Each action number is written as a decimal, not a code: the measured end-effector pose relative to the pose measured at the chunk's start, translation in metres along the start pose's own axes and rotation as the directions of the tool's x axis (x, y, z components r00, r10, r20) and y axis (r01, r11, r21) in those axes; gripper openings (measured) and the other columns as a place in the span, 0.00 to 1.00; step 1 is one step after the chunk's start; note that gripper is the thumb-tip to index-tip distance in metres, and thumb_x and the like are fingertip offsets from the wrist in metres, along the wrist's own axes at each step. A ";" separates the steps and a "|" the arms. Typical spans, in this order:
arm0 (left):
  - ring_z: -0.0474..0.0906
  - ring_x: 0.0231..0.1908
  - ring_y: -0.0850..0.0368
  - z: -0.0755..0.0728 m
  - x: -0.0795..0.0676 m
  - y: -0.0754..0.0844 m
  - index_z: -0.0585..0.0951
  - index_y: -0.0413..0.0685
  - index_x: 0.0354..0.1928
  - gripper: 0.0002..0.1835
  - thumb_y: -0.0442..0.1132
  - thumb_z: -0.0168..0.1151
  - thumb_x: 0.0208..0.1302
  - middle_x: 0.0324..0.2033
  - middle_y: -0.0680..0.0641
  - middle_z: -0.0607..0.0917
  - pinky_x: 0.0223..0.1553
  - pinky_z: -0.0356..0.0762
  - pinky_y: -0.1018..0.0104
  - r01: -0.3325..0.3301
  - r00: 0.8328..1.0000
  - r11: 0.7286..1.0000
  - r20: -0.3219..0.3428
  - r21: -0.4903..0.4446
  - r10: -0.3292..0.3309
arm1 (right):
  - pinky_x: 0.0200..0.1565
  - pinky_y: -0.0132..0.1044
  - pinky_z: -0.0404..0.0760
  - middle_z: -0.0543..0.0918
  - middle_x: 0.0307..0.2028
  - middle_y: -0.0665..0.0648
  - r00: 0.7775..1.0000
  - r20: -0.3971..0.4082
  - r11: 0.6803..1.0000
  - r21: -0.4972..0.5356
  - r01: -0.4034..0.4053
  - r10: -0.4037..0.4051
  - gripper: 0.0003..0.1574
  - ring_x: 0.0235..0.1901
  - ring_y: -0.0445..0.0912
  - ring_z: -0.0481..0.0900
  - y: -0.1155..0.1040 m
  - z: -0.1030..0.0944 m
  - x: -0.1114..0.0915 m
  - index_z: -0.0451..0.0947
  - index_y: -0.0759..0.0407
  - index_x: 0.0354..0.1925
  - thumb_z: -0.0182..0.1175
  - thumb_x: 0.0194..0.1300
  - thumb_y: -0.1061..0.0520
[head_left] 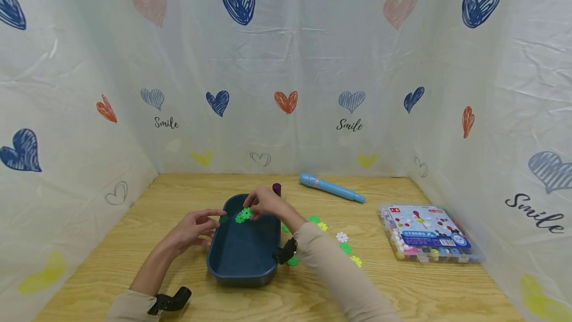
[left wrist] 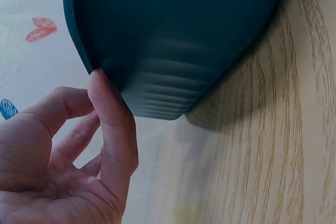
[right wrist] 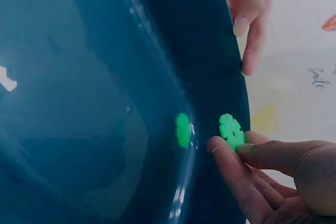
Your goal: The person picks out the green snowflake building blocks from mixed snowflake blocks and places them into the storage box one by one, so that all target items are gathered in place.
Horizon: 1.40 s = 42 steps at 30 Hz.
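A dark blue-green tray [head_left: 243, 247] with rounded corners sits on the table. My right hand [head_left: 266, 202] is over its far end and pinches a green snowflake disc [right wrist: 231, 131] between thumb and fingertips. Just beside it, a second green snowflake disc [right wrist: 182, 129] lies inside the tray, near the foot of the wall. On the left side, my left hand [head_left: 194, 230] touches the tray's rim with a fingertip. In the left wrist view its fingers [left wrist: 113, 129] stay outside the tray wall, loosely bent.
Right of the tray lie several loose snowflake discs, among them a white one [head_left: 341, 237] and a yellow one [head_left: 356, 261]. A purple-capped object [head_left: 277, 189] stands behind the tray. Farther back is a blue toy microphone [head_left: 332, 188]; a clear bead box [head_left: 429, 235] lies at right.
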<state>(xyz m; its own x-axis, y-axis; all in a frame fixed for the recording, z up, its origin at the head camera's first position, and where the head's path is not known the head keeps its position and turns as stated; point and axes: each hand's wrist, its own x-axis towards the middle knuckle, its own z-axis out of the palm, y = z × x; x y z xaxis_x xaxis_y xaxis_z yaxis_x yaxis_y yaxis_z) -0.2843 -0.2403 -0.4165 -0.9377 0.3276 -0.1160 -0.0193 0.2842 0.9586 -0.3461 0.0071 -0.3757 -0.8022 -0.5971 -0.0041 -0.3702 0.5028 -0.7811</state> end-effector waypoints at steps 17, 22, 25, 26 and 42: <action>0.81 0.35 0.57 0.000 0.000 -0.003 0.68 0.43 0.69 0.26 0.42 0.56 0.72 0.45 0.44 0.79 0.31 0.83 0.65 0.009 1.000 1.000 -0.003 -0.008 -0.009 | 0.35 0.38 0.85 0.85 0.31 0.58 0.987 -0.014 0.986 -0.054 -0.158 0.158 0.13 0.31 0.51 0.88 0.005 0.028 0.011 0.85 0.61 0.44 0.60 0.63 0.70; 0.81 0.35 0.57 -0.001 0.000 -0.005 0.68 0.43 0.69 0.26 0.42 0.56 0.72 0.46 0.41 0.79 0.31 0.83 0.65 0.014 1.000 1.000 -0.008 -0.012 -0.014 | 0.34 0.38 0.86 0.83 0.26 0.56 0.982 -0.017 0.981 -0.060 -0.187 0.186 0.14 0.27 0.48 0.88 0.008 0.033 0.016 0.86 0.60 0.42 0.61 0.61 0.71; 0.81 0.35 0.57 -0.002 0.000 -0.005 0.68 0.43 0.69 0.27 0.42 0.56 0.72 0.47 0.40 0.79 0.31 0.83 0.64 0.008 1.000 1.000 -0.003 -0.009 -0.008 | 0.34 0.38 0.86 0.82 0.24 0.55 0.980 -0.023 0.977 -0.076 -0.201 0.199 0.14 0.23 0.45 0.86 0.010 0.037 0.018 0.87 0.59 0.41 0.62 0.60 0.71; 0.81 0.35 0.57 -0.002 0.000 -0.005 0.68 0.43 0.69 0.26 0.42 0.56 0.72 0.47 0.39 0.79 0.31 0.83 0.64 0.008 1.000 1.000 -0.005 -0.009 -0.008 | 0.34 0.38 0.86 0.82 0.24 0.55 0.979 -0.024 0.975 -0.082 -0.204 0.203 0.14 0.22 0.44 0.86 0.010 0.038 0.018 0.87 0.58 0.41 0.62 0.59 0.71; 0.81 0.35 0.56 -0.001 0.001 -0.004 0.68 0.43 0.69 0.26 0.41 0.55 0.73 0.46 0.40 0.79 0.31 0.83 0.63 0.014 1.000 1.000 -0.013 -0.012 -0.014 | 0.35 0.39 0.86 0.86 0.23 0.57 0.978 -0.010 0.972 -0.105 -0.208 0.208 0.13 0.26 0.47 0.88 0.007 0.039 0.017 0.86 0.59 0.43 0.63 0.62 0.68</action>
<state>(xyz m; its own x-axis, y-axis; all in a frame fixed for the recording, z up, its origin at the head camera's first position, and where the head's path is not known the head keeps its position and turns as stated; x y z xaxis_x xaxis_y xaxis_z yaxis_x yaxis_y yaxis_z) -0.2859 -0.2418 -0.4206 -0.9419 0.3114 -0.1261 -0.0366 0.2780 0.9599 -0.3444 -0.0239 -0.4052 -0.8665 -0.4727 -0.1605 -0.2420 0.6789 -0.6932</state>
